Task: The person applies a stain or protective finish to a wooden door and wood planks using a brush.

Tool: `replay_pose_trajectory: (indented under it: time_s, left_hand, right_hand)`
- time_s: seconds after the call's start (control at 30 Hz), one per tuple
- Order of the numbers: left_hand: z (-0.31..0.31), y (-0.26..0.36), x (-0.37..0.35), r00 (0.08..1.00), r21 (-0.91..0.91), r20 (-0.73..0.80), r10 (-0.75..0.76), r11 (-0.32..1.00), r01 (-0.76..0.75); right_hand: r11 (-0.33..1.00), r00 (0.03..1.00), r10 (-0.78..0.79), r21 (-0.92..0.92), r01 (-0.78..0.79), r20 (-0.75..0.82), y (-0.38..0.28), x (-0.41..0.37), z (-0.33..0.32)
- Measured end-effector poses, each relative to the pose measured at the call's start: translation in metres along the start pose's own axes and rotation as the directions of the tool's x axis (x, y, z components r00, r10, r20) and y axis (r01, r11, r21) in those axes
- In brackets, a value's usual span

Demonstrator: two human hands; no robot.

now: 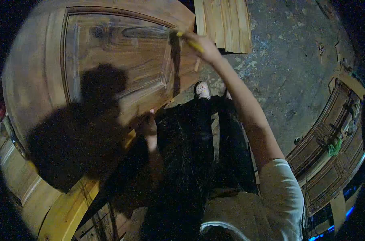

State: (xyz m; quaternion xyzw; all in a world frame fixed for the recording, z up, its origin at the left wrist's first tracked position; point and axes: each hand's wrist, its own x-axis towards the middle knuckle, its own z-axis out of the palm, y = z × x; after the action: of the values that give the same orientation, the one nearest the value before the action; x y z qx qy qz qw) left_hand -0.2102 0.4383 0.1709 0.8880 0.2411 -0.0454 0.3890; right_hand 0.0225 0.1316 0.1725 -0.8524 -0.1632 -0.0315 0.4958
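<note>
A brown wooden door (118,52) with a framed, recessed panel lies in front of me on the left. Pale dusty streaks mark its moulding. My right hand (206,49) is closed around a slim yellow tool (195,43), whose tip reaches the panel's upper right corner; its working end is too small and dark to name. By the door's near edge is my left hand (147,125), thumb stretched out and apart. Its other fingers extend over the wood in shadow, and nothing shows in them.
Pale wooden boards (224,24) are stacked beyond the door. Carved brown panels (331,152) with a green bag-like item (334,147) stand at the right. A yellowish beam (72,211) runs below the door. My shoe (202,89) is on the stained concrete floor (283,80).
</note>
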Motion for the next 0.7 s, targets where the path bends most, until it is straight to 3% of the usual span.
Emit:
replay_pose_trajectory:
  time_s: [0.03,0.1,0.17,0.2,0.23,0.27,0.3,0.33,0.37,0.4,0.5,0.53,0.57,0.63,0.67,0.7]
  left_hand:
    - [-0.002,0.0,-0.003,1.0,-0.006,-0.004,0.007,1.0,-0.007]
    - [-0.003,-0.001,-0.002,0.999,-0.027,-0.032,0.04,0.999,-0.041]
    - [0.002,-0.01,-0.002,0.996,-0.056,-0.063,0.06,0.996,-0.064]
    - [0.004,-0.009,-0.002,0.994,-0.072,-0.078,0.072,0.994,-0.078]
    - [0.007,-0.007,-0.002,0.992,-0.087,-0.09,0.084,0.992,-0.091]
    - [0.007,0.002,-0.001,0.993,-0.094,-0.082,0.084,0.991,-0.092]
    - [0.004,0.005,0.0,0.993,-0.11,-0.079,0.089,0.989,-0.098]
    - [-0.004,0.022,-0.001,0.996,-0.109,-0.048,0.08,0.99,-0.085]
    - [-0.012,0.036,-0.001,0.997,-0.107,-0.017,0.07,0.992,-0.071]
    - [-0.018,0.046,-0.003,0.996,-0.127,-0.032,0.083,0.988,-0.086]
    - [-0.04,0.063,-0.006,0.985,-0.168,0.124,-0.119,0.976,0.139]
    - [-0.042,0.056,-0.008,0.996,-0.337,0.091,-0.014,0.94,0.044]
    - [-0.046,0.05,-0.006,0.997,-0.345,0.072,-0.007,0.938,0.031]
    - [-0.071,0.064,-0.021,0.98,-0.276,0.186,-0.077,0.953,0.127]
    - [-0.082,0.077,-0.028,0.994,-0.191,0.06,0.095,0.978,-0.082]
    - [-0.091,0.087,-0.037,0.994,-0.197,0.047,0.099,0.977,-0.088]
  right_hand:
    - [0.955,0.953,0.283,0.062,-0.29,0.104,0.001,0.006,-0.008]
    - [0.987,0.987,0.162,-0.011,-0.162,-0.014,0.008,-0.001,0.005]
    - [0.976,0.991,0.136,0.17,-0.136,0.013,-0.022,-0.005,0.009]
    - [0.998,0.983,0.02,0.069,-0.008,-0.18,-0.015,-0.015,0.032]
    - [0.944,0.94,0.265,0.256,-0.208,-0.216,-0.032,-0.019,0.043]
    - [0.924,0.903,0.349,0.255,-0.286,-0.251,-0.04,-0.025,0.049]
    - [0.879,0.874,0.407,0.373,-0.296,-0.265,-0.053,-0.032,0.049]
    - [0.944,0.876,0.294,0.263,-0.201,-0.383,-0.047,-0.04,0.058]
    - [0.802,0.853,0.507,0.429,-0.415,-0.123,-0.073,-0.046,0.04]
    - [0.816,0.859,0.497,0.402,-0.415,-0.122,-0.08,-0.046,0.036]
    - [0.843,0.876,0.458,0.387,-0.375,-0.15,-0.081,-0.037,0.036]
    - [0.845,0.877,0.445,0.41,-0.344,-0.18,-0.094,-0.019,0.027]
    - [0.879,0.876,0.429,0.326,-0.349,-0.219,-0.105,0.004,0.019]
    - [0.939,0.937,0.198,0.329,-0.098,-0.288,-0.146,0.043,-0.001]
    - [0.941,0.939,0.179,0.328,-0.078,-0.292,-0.171,0.061,-0.015]
    - [0.956,0.958,0.1,0.292,-0.018,-0.268,-0.197,0.073,-0.029]
